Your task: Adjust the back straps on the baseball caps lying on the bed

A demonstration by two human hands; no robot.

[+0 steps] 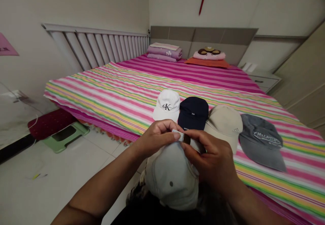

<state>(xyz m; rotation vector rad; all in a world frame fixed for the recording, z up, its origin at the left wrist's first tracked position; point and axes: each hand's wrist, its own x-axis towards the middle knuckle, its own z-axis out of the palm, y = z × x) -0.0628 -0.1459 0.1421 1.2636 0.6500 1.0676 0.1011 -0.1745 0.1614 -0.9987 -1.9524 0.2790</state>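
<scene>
Head view | left hand [154, 136] and right hand [218, 155]: fingertips pinched on light fabric strap [181, 135] | pale grey rounded cap [170, 170]: below them, near striped bed [119, 93] | I judge: strap handling; next calls for steady pinching

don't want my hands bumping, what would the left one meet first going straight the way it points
The left hand would probably meet the right hand first, just past the strap on the pale cap; depth between them is unclear.
</scene>
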